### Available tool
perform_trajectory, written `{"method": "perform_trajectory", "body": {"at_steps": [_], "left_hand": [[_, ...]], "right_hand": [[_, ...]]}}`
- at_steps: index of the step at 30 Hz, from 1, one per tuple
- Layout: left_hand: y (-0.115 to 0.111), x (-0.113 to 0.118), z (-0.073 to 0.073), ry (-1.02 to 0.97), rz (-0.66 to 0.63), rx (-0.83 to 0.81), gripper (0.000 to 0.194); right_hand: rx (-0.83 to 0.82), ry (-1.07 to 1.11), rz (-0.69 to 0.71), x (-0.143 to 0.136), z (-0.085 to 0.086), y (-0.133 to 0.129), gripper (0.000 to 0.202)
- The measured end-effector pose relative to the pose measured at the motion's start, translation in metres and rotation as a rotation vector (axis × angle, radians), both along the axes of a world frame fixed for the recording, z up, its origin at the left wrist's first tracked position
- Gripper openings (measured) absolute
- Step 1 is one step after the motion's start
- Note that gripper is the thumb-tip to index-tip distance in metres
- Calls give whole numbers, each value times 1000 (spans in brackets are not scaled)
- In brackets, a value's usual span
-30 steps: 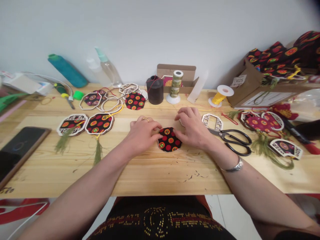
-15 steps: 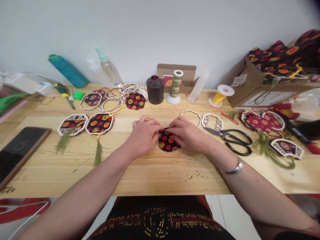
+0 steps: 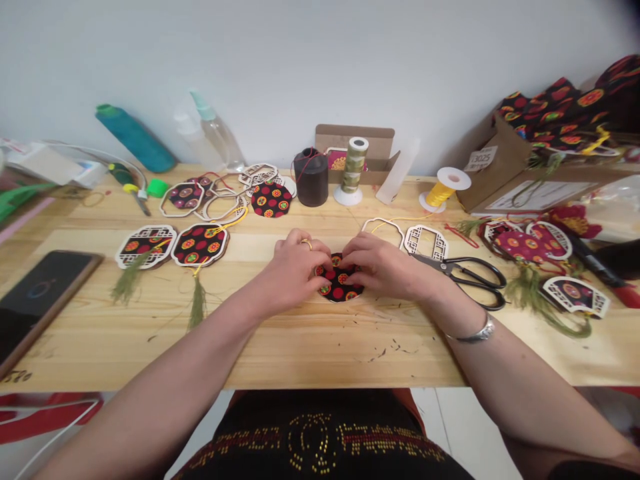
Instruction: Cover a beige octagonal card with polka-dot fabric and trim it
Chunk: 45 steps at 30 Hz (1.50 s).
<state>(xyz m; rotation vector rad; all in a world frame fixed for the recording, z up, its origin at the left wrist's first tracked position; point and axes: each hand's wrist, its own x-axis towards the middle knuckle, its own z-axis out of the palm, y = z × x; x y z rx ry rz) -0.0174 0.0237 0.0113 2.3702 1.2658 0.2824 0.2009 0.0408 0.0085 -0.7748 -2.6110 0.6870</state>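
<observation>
Currently, the left hand (image 3: 296,272) and right hand (image 3: 384,268) grip the floral-print fabric disc (image 3: 340,292) by opposite edges; keep finger pressure even.

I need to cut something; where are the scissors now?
In the head view, the scissors lie on the table, right of the right hand, at the near edge of the white lattice frame.

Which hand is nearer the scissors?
Right. The right hand is left of the scissors, at the right of the patterned piece; the left hand is farther away, at its left.
</observation>
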Motion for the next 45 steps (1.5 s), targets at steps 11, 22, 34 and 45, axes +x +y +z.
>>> {"method": "perform_trajectory", "body": {"at_steps": [11,22,34,45], "left_hand": [[2,-1,13,-49,31,-66,13],[-3,4,4,-21,-57,-77,11],[2,0,4,-112,70,30,11],[4,-6,16,51,18,-93,13]], "right_hand": [[-86,-52,-16,10,14,5,18],[-109,-99,34,9,12,6,10],[46,-7,-32,6,5,4,18],[3,-43,-12,4,0,4,22]]}}
